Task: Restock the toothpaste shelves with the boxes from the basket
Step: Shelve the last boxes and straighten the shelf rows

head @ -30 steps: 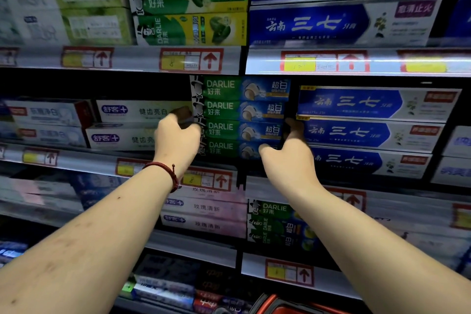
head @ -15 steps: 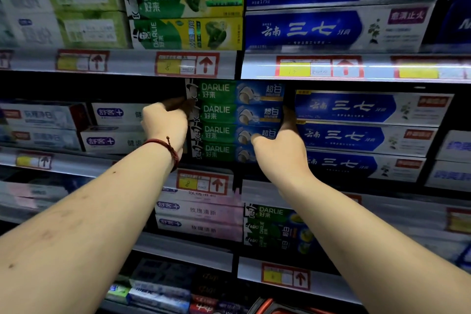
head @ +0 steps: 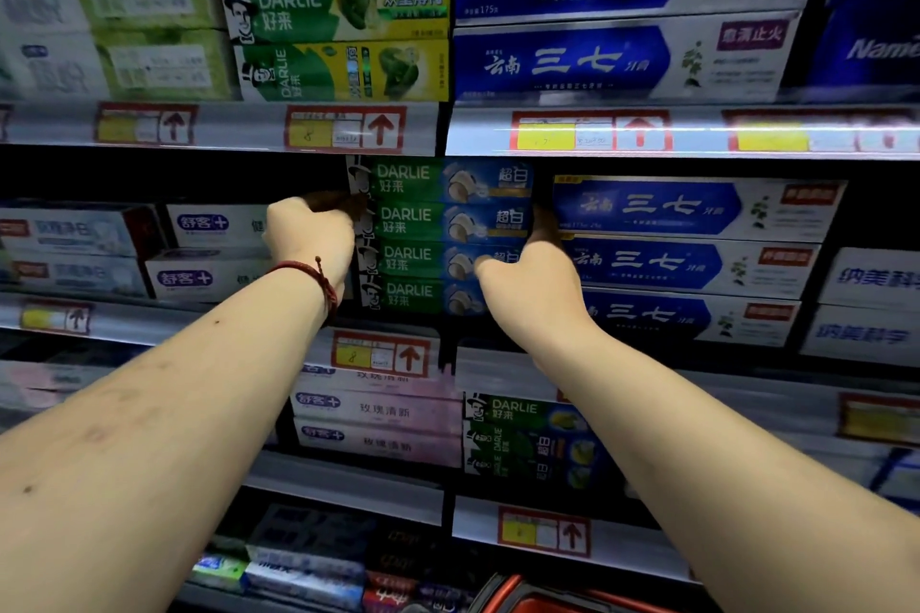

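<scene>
1. The shelving (head: 239, 127) fills the view. Its tiers are fronted by smooth, glossy grey rails that run above and below the fingers.
2. Long, flat blue-and-white cartons (head: 687, 259) lie stacked just right of the right fingers. Their printed card faces are shiny, and their ends are close beside the hand.
3. The stack of green-and-blue boxes (head: 438, 239) is four slim rectangular cartons lying flat, one on another, on the middle shelf between the two hands. The top box sits just under the rail above.
4. The left hand (head: 311, 234) has its fingers curled round the stack's left end and closed on it.
5. The right hand (head: 527, 284) clamps the right end. Its thumb is on the printed front, and its fingers (head: 542, 224) reach into the narrow gap beside the blue cartons.
6. White cartons (head: 209, 224) with matte faces lie left of the left fingers, partly hidden by that hand.
7. Pale pink cartons (head: 378, 413) lie on the tier below the fingers.
8. The basket (head: 503, 595) shows only a curved red plastic rim, far below both hands at the bottom edge.
9. A red-framed price tag (head: 381, 356) with a yellow patch and an arrow sits on the rail beneath the stack.
10. A braided red cord bracelet (head: 313, 276) circles the left wrist.
</scene>
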`<move>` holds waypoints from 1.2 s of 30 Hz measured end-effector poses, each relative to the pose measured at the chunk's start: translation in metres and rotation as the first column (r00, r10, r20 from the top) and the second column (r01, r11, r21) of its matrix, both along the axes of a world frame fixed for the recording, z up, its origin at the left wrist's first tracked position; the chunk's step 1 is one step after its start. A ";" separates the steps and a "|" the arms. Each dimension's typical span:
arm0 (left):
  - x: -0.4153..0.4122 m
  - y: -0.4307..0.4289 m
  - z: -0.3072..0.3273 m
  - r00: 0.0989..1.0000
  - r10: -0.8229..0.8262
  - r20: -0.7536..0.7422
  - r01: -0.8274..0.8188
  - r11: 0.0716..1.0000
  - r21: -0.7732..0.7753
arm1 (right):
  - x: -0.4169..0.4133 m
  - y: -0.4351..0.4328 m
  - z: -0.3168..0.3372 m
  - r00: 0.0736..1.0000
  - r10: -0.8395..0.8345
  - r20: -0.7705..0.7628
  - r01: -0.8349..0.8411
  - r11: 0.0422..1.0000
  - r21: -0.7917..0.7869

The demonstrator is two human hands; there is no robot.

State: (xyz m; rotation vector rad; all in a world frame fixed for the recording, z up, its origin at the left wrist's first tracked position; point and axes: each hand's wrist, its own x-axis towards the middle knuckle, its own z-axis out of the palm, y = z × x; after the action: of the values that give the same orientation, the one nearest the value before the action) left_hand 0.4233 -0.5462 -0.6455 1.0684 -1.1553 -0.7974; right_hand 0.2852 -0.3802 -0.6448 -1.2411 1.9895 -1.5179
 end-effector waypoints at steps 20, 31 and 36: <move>-0.008 0.030 0.001 0.941 0.023 0.338 -0.014 0.999 -0.029 | -0.004 -0.001 -0.004 0.987 -0.009 -0.159 0.022 0.996 0.082; -0.048 0.119 -0.009 0.899 -0.061 0.433 0.082 0.996 -0.031 | -0.039 0.075 -0.005 0.990 0.083 -0.110 -0.083 0.997 0.000; -0.101 0.178 -0.021 0.831 -0.249 0.497 0.286 0.958 0.002 | -0.090 0.121 -0.012 0.998 -0.028 -0.056 0.027 0.999 -0.029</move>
State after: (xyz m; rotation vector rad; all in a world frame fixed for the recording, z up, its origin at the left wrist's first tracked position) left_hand 0.3222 -0.3677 -0.6661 1.0951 -1.7905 -0.7060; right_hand 0.1951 -0.2596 -0.6567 -1.2866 2.0349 -1.5458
